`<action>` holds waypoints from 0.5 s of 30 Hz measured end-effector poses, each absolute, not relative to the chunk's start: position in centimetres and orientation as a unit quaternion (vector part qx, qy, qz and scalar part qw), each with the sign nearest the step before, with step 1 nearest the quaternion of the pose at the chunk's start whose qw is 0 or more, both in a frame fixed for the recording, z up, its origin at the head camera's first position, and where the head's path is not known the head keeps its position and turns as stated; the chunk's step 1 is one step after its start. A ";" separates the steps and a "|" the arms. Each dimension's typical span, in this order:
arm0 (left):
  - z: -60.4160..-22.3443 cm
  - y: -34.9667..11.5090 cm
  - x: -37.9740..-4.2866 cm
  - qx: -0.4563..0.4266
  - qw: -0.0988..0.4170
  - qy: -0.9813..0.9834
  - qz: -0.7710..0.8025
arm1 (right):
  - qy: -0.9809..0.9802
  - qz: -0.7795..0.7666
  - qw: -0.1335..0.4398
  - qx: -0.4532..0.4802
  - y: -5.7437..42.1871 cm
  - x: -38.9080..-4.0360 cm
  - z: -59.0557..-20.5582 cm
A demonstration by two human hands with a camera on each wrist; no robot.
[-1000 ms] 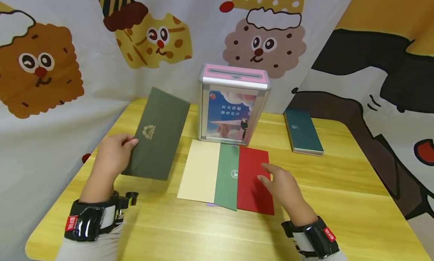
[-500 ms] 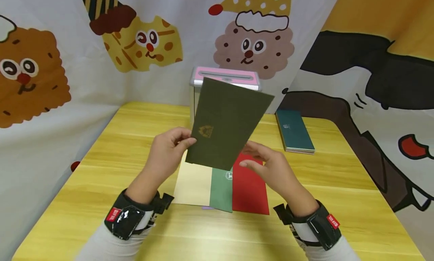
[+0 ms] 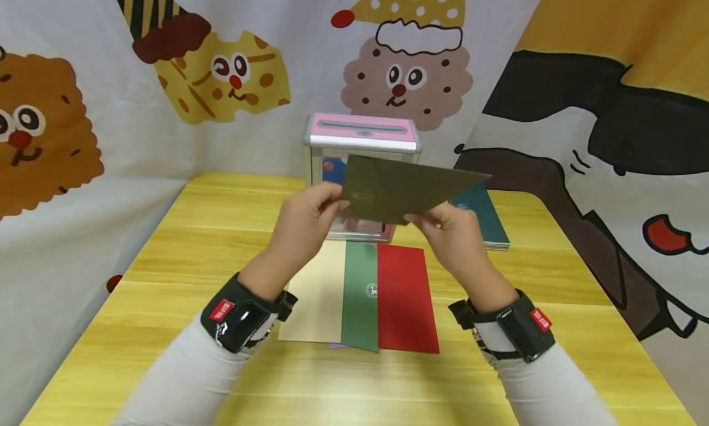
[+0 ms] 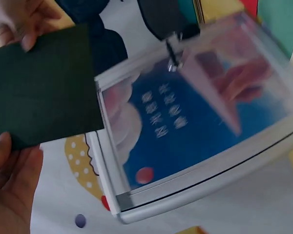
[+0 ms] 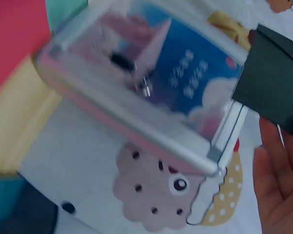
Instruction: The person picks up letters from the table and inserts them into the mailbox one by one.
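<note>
A dark green envelope (image 3: 404,189) is held up in front of the box, tilted toward flat. My left hand (image 3: 310,220) pinches its left edge between thumb and fingers. At its near right edge, my right hand (image 3: 456,238) pinches it too. Behind it stands a clear-fronted box (image 3: 362,133) with a pink slotted top; the envelope hides much of its front. In the left wrist view the envelope (image 4: 44,87) spans between both hands, beside the box's printed front (image 4: 161,131).
On the table (image 3: 221,229), cream (image 3: 316,297), green (image 3: 360,315) and red (image 3: 407,303) envelopes lie overlapping before the box, a purple edge showing beneath. A stack of teal envelopes (image 3: 490,223) lies at the back right. A cartoon-printed cloth (image 3: 310,56) hangs behind.
My left hand has carried the dark green envelope rightward and up from the table's left side, tipping it flatter. My right hand has risen from over the red envelope and now pinches the dark green one.
</note>
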State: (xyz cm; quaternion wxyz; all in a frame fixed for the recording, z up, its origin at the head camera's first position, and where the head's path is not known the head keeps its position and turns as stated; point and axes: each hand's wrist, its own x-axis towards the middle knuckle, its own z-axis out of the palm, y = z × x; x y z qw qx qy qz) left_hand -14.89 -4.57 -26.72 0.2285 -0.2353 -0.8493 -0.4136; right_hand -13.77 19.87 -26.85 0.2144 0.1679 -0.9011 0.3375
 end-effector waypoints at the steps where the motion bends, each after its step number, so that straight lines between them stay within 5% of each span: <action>1: -26.1 -4.4 -15.3 -0.241 0.242 -0.850 -0.402 | -0.898 0.323 0.242 0.177 19.9 -14.5 -26.3; 7: -22.8 -3.7 -18.4 -0.248 0.347 -0.830 -0.359 | -0.864 0.287 0.351 0.218 19.6 -18.7 -22.3; 15: -21.3 -3.3 -22.3 -0.210 0.384 -0.821 -0.367 | -0.872 0.303 0.328 0.199 18.4 -24.0 -19.7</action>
